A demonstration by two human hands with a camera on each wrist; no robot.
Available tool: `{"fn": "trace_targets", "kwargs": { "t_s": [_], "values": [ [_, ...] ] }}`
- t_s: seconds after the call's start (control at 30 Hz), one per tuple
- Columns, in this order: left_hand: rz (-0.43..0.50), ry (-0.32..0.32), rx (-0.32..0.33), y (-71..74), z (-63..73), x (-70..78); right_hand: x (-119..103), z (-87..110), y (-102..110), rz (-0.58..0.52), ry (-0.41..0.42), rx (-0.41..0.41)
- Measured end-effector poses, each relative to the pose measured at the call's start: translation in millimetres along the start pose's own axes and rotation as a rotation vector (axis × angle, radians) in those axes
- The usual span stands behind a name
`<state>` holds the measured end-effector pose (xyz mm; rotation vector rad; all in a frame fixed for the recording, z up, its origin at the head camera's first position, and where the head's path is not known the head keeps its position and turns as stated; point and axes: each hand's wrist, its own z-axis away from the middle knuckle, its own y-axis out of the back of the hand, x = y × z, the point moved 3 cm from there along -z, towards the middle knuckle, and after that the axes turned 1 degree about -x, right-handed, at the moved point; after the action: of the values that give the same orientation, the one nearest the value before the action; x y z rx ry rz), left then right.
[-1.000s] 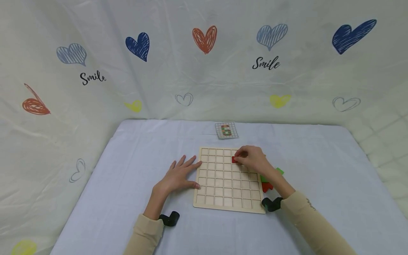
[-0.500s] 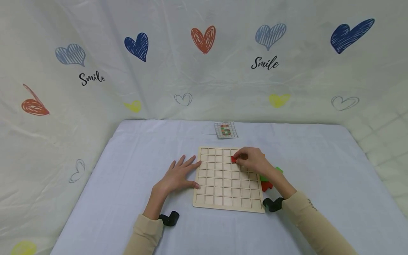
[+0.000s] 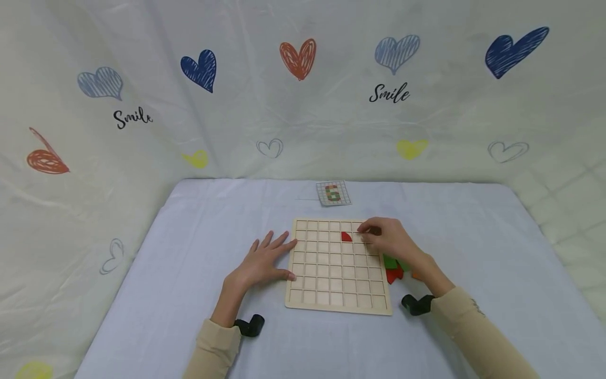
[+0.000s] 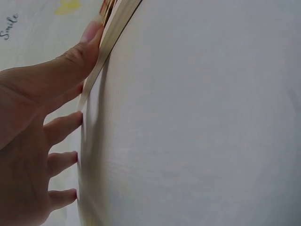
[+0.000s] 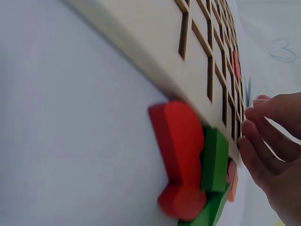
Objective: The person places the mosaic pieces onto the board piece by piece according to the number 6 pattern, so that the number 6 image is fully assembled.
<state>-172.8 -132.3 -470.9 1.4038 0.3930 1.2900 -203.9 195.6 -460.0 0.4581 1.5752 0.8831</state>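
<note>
A wooden grid board (image 3: 326, 269) lies on the white-covered table. In one of its upper-right cells sits a red quarter-circle block (image 3: 346, 237). My left hand (image 3: 260, 264) has its fingers spread, with thumb and forefinger at the board's left edge; the left wrist view shows the thumb (image 4: 91, 35) against that edge. Just right of the red block, my right hand (image 3: 390, 237) hovers over the board's upper right corner with bent fingers and nothing between the tips.
Beside the board's right edge lie several loose blocks: red ones (image 5: 186, 146), green ones (image 5: 215, 160) and an orange one (image 3: 417, 276), partly hidden by the right arm. A small card (image 3: 333, 193) with a coloured grid figure lies behind the board.
My right hand has let go of the red block and drawn away to the right, leaving the block in its cell. The left hand stays at the board's edge.
</note>
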Motion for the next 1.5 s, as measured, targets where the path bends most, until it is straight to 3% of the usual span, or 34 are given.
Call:
{"fn": "trace_targets", "kwargs": {
  "t_s": [0.4,0.6,1.03,1.5],
  "values": [
    [-0.007,0.005,-0.001,-2.6,-1.2,-3.9,23,11.0,24,0.093,-0.007,0.077],
    [-0.009,0.002,0.000,-3.3,-2.0,-4.0,34,12.1,30,0.125,-0.045,0.060],
    [-0.001,0.002,0.000,-4.5,-1.3,-4.0,40,2.2,25,0.171,-0.106,0.010],
    [0.008,0.002,-0.004,-2.1,-0.4,-2.7,42,0.1,28,0.181,-0.052,0.014]
  ]
}}
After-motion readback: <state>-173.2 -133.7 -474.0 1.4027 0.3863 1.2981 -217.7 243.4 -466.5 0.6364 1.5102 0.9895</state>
